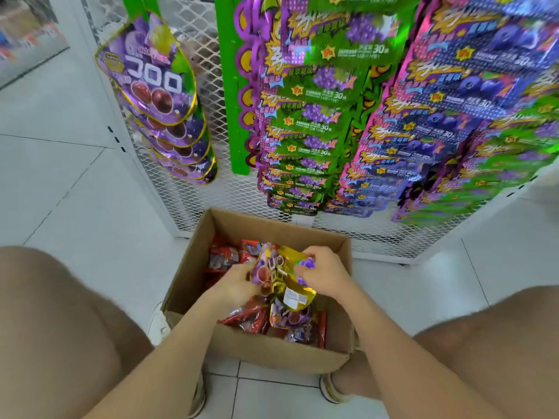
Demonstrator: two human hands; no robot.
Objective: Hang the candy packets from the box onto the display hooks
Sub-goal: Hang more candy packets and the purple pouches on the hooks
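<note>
White tiled floor, a white wire-mesh display rack behind, and an open brown cardboard box sits between the knees. Both arms reach down into it. The left hand curls round a bunch of purple-and-gold grape candy packets just above the box, and the right hand pinches their upper edge. Red packets lie beneath. The purple hanging packets on the rack read "コロロ", and the green hanging packets show "30".

Purple-gold candy packets bunched, crumpled, over open cardboard box of red packets; same purple packets hang stacked upper left.
</note>
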